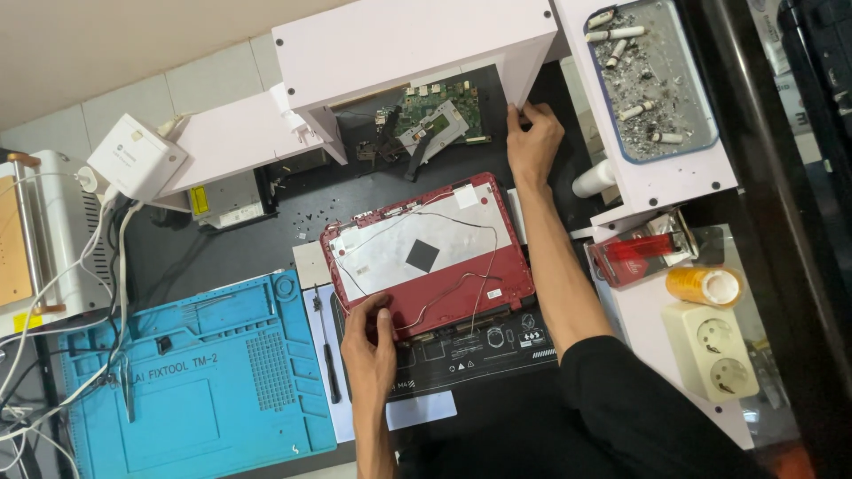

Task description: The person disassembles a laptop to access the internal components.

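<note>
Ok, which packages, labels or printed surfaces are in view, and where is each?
Red cellophane-wrapped pack: right side, on the white shelf, rectangular.
Yellow label: on the grey box under the left shelf, small rectangle.
Blue work mat: lower left, dark lettering near its top.
Black mat: under the red laptop lid, white printed icons.
White sticker: lid's upper right corner.

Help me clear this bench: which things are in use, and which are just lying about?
In use: red laptop cover under left hand; white shelf touched by right hand; circuit board.
Lying about: blue repair mat, ashtray, tape roll, socket strip.
</note>
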